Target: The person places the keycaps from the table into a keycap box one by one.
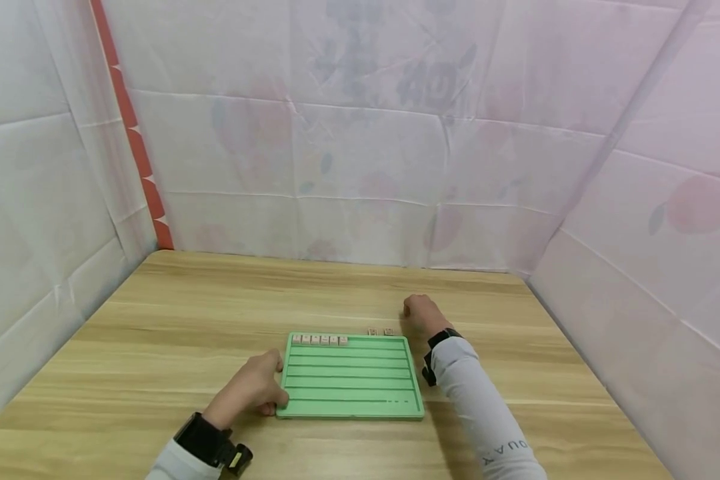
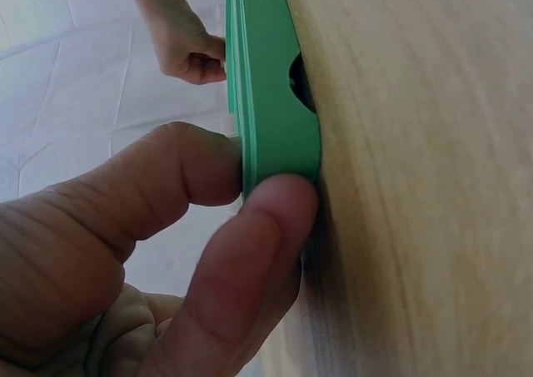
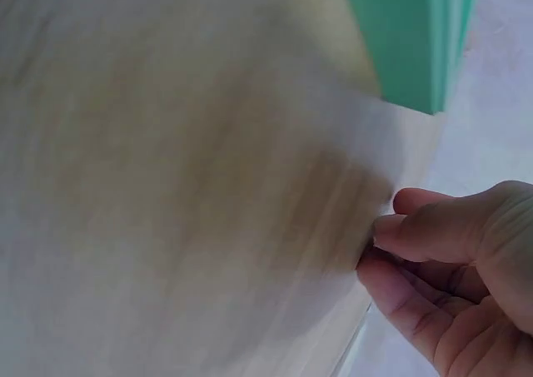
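Observation:
A light green ridged tray (image 1: 351,377) lies on the table, with several small pale marked tiles (image 1: 320,340) in a row along its far left groove. My left hand (image 1: 257,381) grips the tray's near left corner, thumb on its top. In the left wrist view, the left fingers (image 2: 271,219) press against the tray's side wall (image 2: 279,148). Beyond the tray's far right corner, my right hand (image 1: 425,313) reaches low to the table, fingers curled together. In the right wrist view, its fingertips (image 3: 387,231) meet close over the wood; I cannot tell whether something small is between them.
Two loose tiles, one (image 1: 373,331) left of the other (image 1: 389,331), lie just past the tray's far edge, left of the right hand. The wood-grain table (image 1: 264,287) is enclosed by pale sheeting (image 1: 366,153) at the back and both sides.

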`<state>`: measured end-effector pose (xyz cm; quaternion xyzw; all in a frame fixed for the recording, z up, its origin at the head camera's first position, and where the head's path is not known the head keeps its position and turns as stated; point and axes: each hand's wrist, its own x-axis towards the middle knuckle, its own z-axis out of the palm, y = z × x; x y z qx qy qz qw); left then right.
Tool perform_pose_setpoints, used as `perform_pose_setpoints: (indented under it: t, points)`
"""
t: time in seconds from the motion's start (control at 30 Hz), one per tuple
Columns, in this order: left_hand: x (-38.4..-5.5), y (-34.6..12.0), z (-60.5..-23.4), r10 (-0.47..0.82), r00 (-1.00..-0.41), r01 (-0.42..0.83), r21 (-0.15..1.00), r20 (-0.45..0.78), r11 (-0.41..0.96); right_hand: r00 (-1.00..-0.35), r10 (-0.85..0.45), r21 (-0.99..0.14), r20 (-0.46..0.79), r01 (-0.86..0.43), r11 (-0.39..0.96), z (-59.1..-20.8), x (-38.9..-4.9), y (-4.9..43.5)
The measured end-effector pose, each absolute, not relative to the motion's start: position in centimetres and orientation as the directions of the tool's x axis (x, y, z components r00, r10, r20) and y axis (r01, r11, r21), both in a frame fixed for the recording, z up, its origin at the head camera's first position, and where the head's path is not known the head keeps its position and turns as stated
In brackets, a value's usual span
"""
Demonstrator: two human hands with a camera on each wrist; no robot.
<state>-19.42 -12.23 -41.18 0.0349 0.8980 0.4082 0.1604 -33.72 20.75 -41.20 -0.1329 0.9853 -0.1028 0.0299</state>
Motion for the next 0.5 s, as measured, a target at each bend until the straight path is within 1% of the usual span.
perform_pose_setpoints:
  t: [0.17, 0.37, 0.5]
  points:
    - [-19.5, -12.25, -41.1, 0.196, -0.946, -0.065, 0.743, -0.259, 0.666, -0.963, -0.27, -0.281, 0.008, -0.262, 0.923, -41.01, -33.58, 21.12]
    - [-19.36, -12.34, -40.87, 0.185, -0.946, -0.078, 0.741, -0.266, 0.667, -0.948, -0.312, -0.332, 0.065, -0.315, 0.889, -40.74, -33.37, 21.48]
    - [-19.18, -12.29, -40.81, 0.185, -0.943, -0.09, 0.745, -0.278, 0.66, -0.94, -0.329, -0.388, 0.088, -0.337, 0.858, -40.46, -32.88, 21.63]
